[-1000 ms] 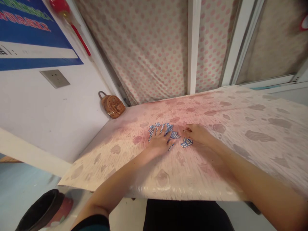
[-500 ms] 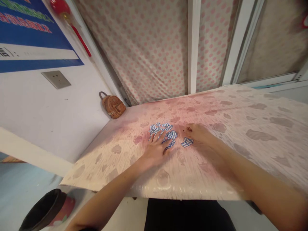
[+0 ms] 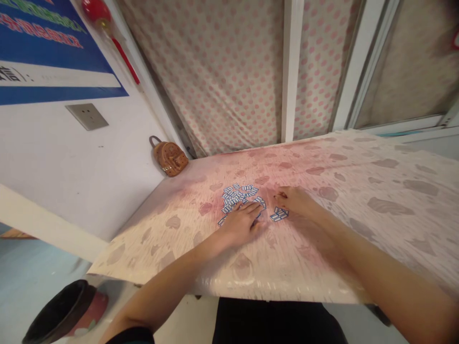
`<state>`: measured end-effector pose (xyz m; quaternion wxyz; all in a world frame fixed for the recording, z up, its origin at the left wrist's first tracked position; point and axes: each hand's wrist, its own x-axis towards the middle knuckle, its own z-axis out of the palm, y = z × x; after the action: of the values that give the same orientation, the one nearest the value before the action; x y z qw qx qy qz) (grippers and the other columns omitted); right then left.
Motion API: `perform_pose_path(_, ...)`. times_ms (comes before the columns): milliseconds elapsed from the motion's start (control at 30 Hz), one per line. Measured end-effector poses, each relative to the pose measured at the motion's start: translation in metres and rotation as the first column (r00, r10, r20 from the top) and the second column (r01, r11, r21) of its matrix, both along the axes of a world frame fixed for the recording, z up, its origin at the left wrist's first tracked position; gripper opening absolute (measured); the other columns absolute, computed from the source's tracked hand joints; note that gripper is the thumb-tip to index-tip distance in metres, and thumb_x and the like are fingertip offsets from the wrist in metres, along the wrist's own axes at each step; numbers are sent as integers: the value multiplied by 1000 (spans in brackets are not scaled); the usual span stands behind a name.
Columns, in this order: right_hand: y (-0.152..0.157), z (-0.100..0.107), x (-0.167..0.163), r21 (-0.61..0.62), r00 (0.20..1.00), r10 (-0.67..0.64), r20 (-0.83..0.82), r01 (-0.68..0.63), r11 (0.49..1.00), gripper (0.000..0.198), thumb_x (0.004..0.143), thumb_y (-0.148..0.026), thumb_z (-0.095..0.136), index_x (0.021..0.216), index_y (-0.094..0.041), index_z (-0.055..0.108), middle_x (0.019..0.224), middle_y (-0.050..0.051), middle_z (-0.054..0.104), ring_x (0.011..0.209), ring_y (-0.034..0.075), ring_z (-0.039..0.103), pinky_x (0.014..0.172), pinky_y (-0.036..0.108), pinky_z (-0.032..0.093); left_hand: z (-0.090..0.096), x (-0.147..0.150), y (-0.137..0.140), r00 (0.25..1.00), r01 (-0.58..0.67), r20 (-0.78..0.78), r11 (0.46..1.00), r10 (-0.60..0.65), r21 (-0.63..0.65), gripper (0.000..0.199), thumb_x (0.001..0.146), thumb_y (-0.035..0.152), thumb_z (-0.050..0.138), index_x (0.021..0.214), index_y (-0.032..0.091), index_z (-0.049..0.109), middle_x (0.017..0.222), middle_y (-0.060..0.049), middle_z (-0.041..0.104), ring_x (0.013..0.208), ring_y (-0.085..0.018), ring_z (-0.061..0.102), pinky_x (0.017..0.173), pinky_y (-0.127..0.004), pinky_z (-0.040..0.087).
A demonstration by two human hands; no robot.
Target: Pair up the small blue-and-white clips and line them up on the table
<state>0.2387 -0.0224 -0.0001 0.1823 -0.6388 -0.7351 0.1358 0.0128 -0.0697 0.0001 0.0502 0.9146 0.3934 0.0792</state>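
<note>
A loose heap of small white pieces with blue edges (image 3: 233,197) lies in the middle of the table. My left hand (image 3: 243,223) rests palm down over the heap's near right side, fingers stretched and lying on several pieces, partly covering them. Just right of it sits a smaller cluster of the same blue-and-white pieces (image 3: 279,214), apart from the heap. Behind that cluster is my right hand (image 3: 294,199), its fingers curled together on the tabletop. Whatever may be between those fingertips is too small to make out.
A patterned plastic cloth covers the table (image 3: 251,272). At the back left corner, a small brown backpack-shaped bag (image 3: 171,158) leans by the wall. A dark-rimmed bin (image 3: 68,308) stands on the floor at left. Dotted curtains (image 3: 215,81) hang beyond the table.
My left hand has slid right across the heap, its fingers closer together, uncovering pieces on the left. My right hand has stayed nearly in place. The view has shifted slightly.
</note>
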Motion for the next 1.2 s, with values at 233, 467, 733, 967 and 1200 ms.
perform_pose_path(233, 2, -2, 1, 9, 1000, 15, 6, -15, 1000, 18, 87, -25, 53, 71, -19, 57, 72, 5, 66, 66, 15, 58, 57, 25, 31, 6, -19, -24, 1000, 21, -5, 998, -21, 57, 56, 101, 53, 33, 146, 22, 48, 151, -5, 49, 144, -22, 37, 124, -45, 18)
perform_pose_path(467, 2, -2, 0, -2, 1000, 13, 14, -13, 1000, 19, 87, -24, 52, 71, -19, 59, 69, 5, 65, 65, 16, 58, 57, 25, 31, 3, -24, -13, 992, -125, 44, 988, 122, 95, 54, 103, 45, 29, 145, 18, 49, 146, -8, 55, 139, -23, 42, 119, -42, 30)
perform_pose_path(733, 0, 2, 2, 136, 982, -38, -183, 64, 989, 23, 89, -21, 44, 73, -19, 61, 71, 5, 67, 64, 15, 57, 60, 26, 34, 4, 19, -20, 995, 99, -24, 993, -98, 62, 58, 98, 61, 33, 151, 38, 39, 165, 0, 21, 152, -32, 16, 122, -58, 17)
perform_pose_path(967, 2, 1, 4, 153, 972, -67, -225, 103, 983, 21, 88, -24, 46, 76, -19, 63, 71, 5, 68, 66, 16, 60, 61, 25, 36, -5, 22, 7, 996, -55, -56, 989, 64, 138, 59, 98, 60, 35, 146, 28, 49, 165, -4, 21, 153, -33, 14, 124, -55, 10)
perform_pose_path(1200, 1, 0, 2, 161, 979, -41, -199, 73, 984, 22, 87, -22, 45, 80, -19, 66, 71, 5, 69, 68, 17, 61, 61, 25, 35, 1, 3, 13, 987, -160, -14, 984, 162, 83, 63, 101, 59, 22, 151, 26, 40, 164, -5, 26, 153, -30, 16, 123, -52, 18)
